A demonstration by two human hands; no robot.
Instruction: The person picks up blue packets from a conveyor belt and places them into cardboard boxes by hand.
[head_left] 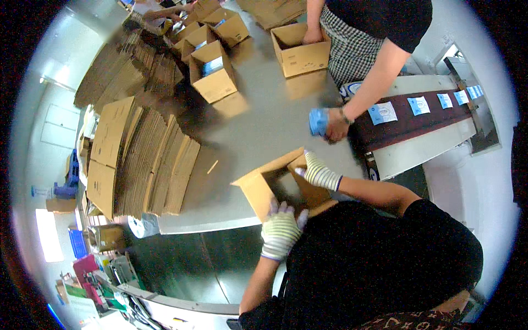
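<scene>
An unfilled-looking cardboard box (254, 193) with raised flaps is tilted at the near edge of the grey table, its dark inside partly blurred. My left hand (280, 234), in a striped knit glove, grips the near side of this box, fingers somewhat spread along the rim. On the right side, my right hand (322, 171), in a matching glove, holds the box's upper wall between thumb and fingers.
Stacks of flattened cardboard (146, 159) stand on the left. Farther back are open boxes (214, 85) with blue-white packets inside. Across the table, a co-worker's hand (336, 127) holds blue packets; their other hand reaches into a box (302, 58). Packets lie on a conveyor belt (404, 124) at right.
</scene>
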